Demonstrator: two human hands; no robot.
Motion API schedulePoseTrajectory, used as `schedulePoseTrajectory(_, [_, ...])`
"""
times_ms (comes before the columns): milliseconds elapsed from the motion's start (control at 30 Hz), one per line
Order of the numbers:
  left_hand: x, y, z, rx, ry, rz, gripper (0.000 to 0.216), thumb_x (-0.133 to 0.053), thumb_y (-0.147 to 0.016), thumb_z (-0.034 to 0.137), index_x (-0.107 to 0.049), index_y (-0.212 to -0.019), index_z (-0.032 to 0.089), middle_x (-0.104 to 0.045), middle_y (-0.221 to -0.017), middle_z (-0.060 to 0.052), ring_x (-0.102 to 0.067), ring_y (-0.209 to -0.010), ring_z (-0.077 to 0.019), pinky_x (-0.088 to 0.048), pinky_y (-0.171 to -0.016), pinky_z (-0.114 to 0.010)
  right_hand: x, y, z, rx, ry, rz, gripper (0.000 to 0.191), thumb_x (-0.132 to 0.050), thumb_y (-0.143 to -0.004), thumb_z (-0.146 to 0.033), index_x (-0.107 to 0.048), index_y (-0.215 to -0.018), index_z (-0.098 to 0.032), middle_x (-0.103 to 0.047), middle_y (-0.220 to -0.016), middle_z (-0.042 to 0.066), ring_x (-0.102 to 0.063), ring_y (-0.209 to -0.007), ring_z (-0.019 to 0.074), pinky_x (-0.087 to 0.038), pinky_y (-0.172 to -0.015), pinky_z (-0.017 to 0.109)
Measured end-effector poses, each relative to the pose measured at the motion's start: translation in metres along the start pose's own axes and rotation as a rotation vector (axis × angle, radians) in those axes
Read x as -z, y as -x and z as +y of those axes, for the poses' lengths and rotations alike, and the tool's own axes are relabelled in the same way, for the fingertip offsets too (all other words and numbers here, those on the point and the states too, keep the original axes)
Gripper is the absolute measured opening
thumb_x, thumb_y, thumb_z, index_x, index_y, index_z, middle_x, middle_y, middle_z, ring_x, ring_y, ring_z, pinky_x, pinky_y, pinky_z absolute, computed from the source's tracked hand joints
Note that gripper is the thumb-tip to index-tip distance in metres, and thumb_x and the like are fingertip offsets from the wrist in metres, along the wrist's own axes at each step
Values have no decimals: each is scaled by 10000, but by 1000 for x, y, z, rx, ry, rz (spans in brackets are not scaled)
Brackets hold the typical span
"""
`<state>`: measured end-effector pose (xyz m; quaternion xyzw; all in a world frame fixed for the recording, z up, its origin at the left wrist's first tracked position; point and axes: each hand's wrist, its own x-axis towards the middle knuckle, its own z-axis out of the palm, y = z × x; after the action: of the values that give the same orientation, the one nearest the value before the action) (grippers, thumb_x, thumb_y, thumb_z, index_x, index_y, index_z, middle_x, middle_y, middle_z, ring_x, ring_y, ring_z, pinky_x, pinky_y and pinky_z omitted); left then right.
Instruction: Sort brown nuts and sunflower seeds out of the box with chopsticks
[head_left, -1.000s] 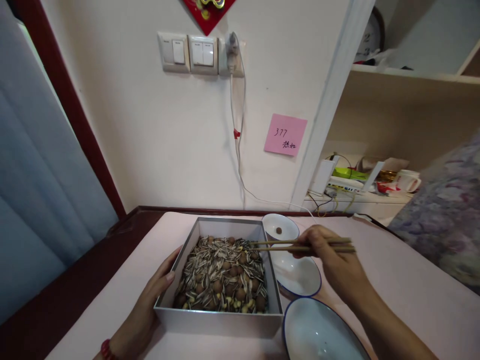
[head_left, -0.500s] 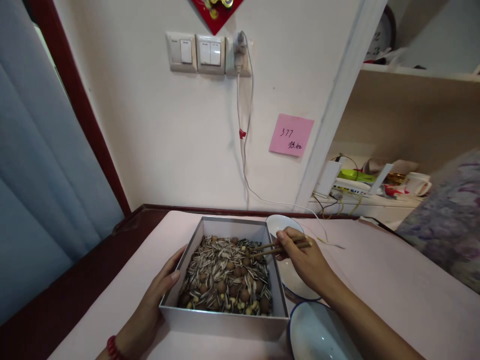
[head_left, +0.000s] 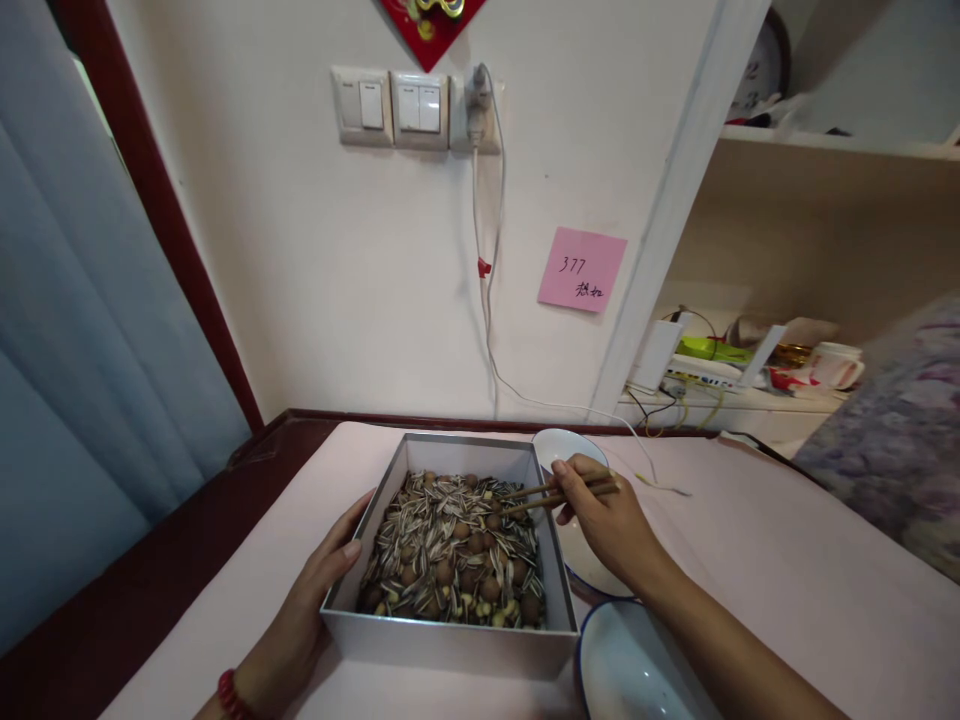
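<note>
A grey square box (head_left: pixel 446 642) sits on the pink table, filled with a mix (head_left: pixel 457 550) of striped sunflower seeds, brown round nuts and small yellow kernels. My left hand (head_left: pixel 319 600) rests against the box's left wall, fingers curled on it. My right hand (head_left: pixel 607 515) is closed on a pair of wooden chopsticks (head_left: pixel 536 496), whose tips reach into the mix at the box's far right side. Three white bowls with blue rims stand right of the box: a far one (head_left: pixel 551 447), a middle one (head_left: pixel 581 565) under my right hand, and a near one (head_left: pixel 630 665).
The wall is just behind the table, with switches, a plugged charger and its white cable (head_left: pixel 487 300) hanging down. A pink note (head_left: pixel 581 268) is stuck there. Shelves with clutter (head_left: pixel 735 360) lie to the right, a curtain (head_left: pixel 82 380) to the left.
My right hand moved left from above the bowls, bringing the chopstick tips into the seed mix. In the last half second it barely shifted. The left hand stayed on the box.
</note>
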<state>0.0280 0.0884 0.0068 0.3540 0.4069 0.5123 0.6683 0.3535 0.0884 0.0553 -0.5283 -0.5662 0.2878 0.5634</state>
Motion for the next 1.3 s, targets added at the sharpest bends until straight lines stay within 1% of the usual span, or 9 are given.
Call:
schedulePoseTrajectory(167, [1, 0, 0, -20, -32, 16, 810, -765, -837, 499, -478, -1572, 315, -516, -1620, -52, -396, -1513, -429, -496, -1151, -480, 3, 4, -1, 30, -25, 56, 536, -641, -905, -680, -674, -709, -183, -657, -674, 26, -634, -568, 156, -584, -512, 271])
schedulePoseTrajectory(333, [2, -2, -2, -25, -30, 13, 752, -737, -861, 506, -501, -1551, 322, -532, -1607, -57, -454, -1478, -430, -460, -1177, -519, 11, 10, -8, 48, -60, 122, 532, -669, -895, -666, -690, -692, -175, -697, -687, 52, -696, -622, 184, -605, -515, 266])
schedulePoseTrajectory(500, [3, -3, -2, -34, -50, -1, 777, -748, -846, 521, -502, -1555, 321, -533, -1607, -55, -462, -1474, -427, -431, -1200, -516, 20, 14, -18, 68, -95, 205, 521, -701, -882, -655, -694, -699, -167, -703, -638, 48, -689, -536, 175, -614, -515, 285])
schedulePoseTrajectory(700, [9, -6, -5, -2, -49, 16, 828, -732, -855, 526, -416, -1604, 365, -512, -1624, -16, -418, -1506, -412, -483, -1162, -513, 51, 11, -23, 119, -151, 408, 484, -723, -872, -656, -696, -779, -181, -713, -717, 24, -723, -596, 169, -648, -588, 303])
schedulePoseTrajectory(867, [8, -5, -3, -9, -76, 30, 808, -735, -844, 539, -451, -1581, 370, -488, -1641, 8, -382, -1528, -407, -475, -1172, -501, 79, 6, -5, 107, -156, 546, 520, -784, -789, -689, -686, -773, -179, -685, -737, 17, -725, -618, 178, -661, -540, 313])
schedulePoseTrajectory(1000, [1, -1, 0, -7, -73, 44, 848, -761, -815, 538, -455, -1580, 337, -537, -1604, -30, -414, -1503, -433, -470, -1174, -527, 87, 9, 9, 55, -134, 542, 537, -833, -733, -682, -695, -736, -163, -658, -715, 23, -730, -606, 198, -651, -478, 308])
schedulePoseTrajectory(1133, [0, 0, -1, -23, -52, 16, 800, -721, -864, 505, -440, -1591, 328, -551, -1591, -51, -419, -1500, -433, -457, -1182, -528, 85, 17, 2, 58, -130, 520, 517, -786, -780, -696, -695, -787, -187, -679, -766, 21, -743, -644, 191, -674, -539, 315])
schedulePoseTrajectory(1200, [2, -2, -3, -28, -49, -10, 793, -703, -886, 499, -413, -1605, 336, -537, -1603, -50, -416, -1504, -425, -454, -1183, -526, 80, 21, -7, 63, -119, 467, 506, -732, -832, -703, -703, -817, -198, -703, -804, 25, -749, -670, 182, -688, -605, 321])
schedulePoseTrajectory(1300, [8, -5, -5, -37, -69, -45, 767, -687, -902, 498, -418, -1602, 337, -514, -1622, -42, -422, -1503, -410, -452, -1185, -507, 70, 24, -22, 49, -66, 314, 492, -705, -872, -676, -720, -792, -190, -730, -792, 41, -747, -656, 181, -684, -637, 317])
